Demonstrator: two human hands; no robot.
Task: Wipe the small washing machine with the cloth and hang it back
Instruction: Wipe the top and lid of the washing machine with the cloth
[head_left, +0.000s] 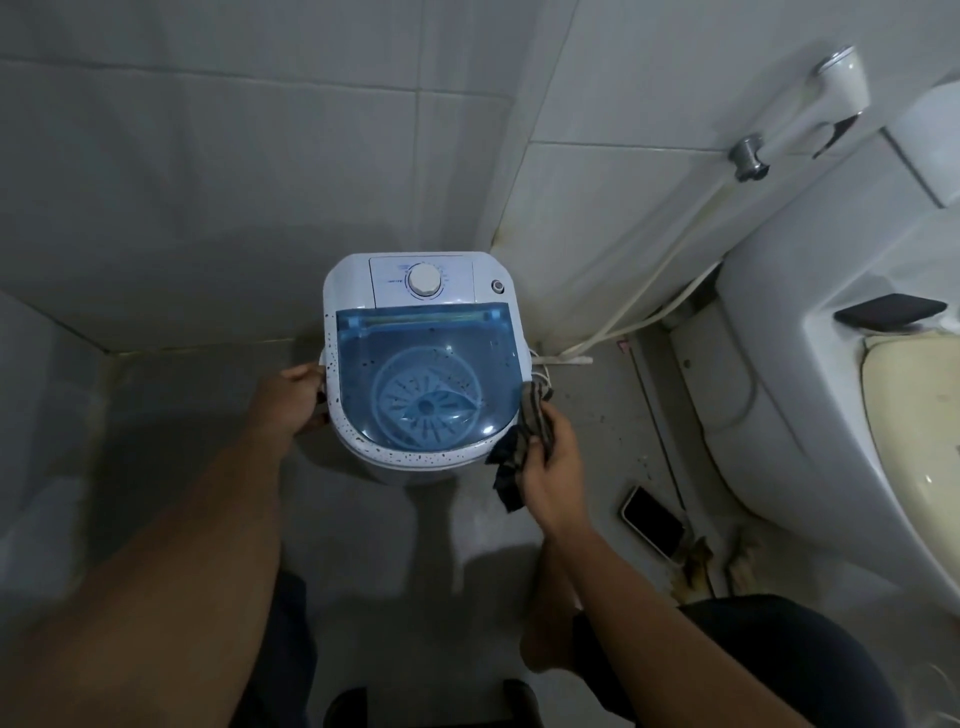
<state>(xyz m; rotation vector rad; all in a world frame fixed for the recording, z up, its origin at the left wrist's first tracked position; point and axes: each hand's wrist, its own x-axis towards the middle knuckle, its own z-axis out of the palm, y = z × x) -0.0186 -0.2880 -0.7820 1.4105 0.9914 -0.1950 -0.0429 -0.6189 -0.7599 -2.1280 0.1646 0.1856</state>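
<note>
The small white washing machine (423, 358) stands on the floor in a tiled corner, with a closed blue see-through lid and a white dial on top. Dark specks dot its white rim and lid. My left hand (296, 400) grips the machine's left side at its handle. My right hand (550, 467) holds a dark striped cloth (524, 441), bunched, with its top end touching the machine's right rim and a loose end hanging down.
A white toilet (810, 395) with a cream seat fills the right side, a dark phone (891, 310) lying on its back ledge. Another phone (653, 519) lies on the floor by the toilet base. A bidet sprayer (836, 88) and hose hang on the wall.
</note>
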